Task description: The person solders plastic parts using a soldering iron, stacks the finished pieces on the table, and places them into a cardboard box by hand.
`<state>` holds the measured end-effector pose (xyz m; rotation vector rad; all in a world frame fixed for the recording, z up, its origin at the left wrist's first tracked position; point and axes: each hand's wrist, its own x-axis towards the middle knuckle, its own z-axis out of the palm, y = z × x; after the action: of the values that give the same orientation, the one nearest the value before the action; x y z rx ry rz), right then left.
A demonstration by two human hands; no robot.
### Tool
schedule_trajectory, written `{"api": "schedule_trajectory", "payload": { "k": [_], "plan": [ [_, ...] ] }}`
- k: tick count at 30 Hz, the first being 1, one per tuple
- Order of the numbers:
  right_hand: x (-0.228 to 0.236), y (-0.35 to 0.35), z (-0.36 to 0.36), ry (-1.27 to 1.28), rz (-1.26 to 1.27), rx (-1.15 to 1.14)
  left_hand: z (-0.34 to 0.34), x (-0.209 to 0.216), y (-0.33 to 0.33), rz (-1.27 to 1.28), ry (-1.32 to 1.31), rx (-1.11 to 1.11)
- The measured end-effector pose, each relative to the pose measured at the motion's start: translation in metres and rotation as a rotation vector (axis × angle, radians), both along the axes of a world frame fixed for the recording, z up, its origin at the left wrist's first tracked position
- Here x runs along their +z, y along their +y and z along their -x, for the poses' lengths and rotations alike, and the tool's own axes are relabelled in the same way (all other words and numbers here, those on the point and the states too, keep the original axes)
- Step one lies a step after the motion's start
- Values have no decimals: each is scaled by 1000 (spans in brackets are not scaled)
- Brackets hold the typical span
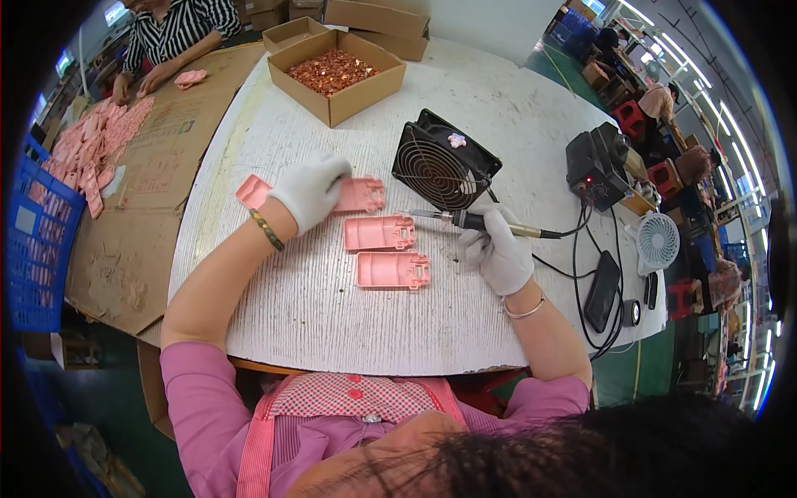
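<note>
Left hand (309, 189) over pink plastic part (359, 195), middle hidden.

Three plastic covers lie mid-counter (332, 324): one (359, 196) under the left hand (309, 191), one (379, 233) nearer, one (393, 270) nearest the person. The right hand (500, 253), right of them, holds a soldering iron (465, 220). A fan (442, 161) stands behind it; a box of parts (336, 73) sits at the far edge.

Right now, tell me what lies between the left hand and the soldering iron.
In the head view, the upper pink plastic part under the left hand, then bare white tabletop up to the soldering iron.
</note>
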<state>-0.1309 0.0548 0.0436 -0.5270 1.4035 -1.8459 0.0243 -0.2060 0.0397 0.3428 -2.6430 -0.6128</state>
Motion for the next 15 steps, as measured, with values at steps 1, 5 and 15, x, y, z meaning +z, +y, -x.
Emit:
{"api": "schedule_trajectory", "payload": {
  "k": [1,5,15],
  "plan": [
    [0,0,0,8,0,-1,0,2,7,0,-5,-35],
    [-3,-1,0,1,-3,-19,1,2,24,-4,-34,-154],
    [-3,2,0,73,-72,50,0,5,34,-29,-89,-214]
  ]
}}
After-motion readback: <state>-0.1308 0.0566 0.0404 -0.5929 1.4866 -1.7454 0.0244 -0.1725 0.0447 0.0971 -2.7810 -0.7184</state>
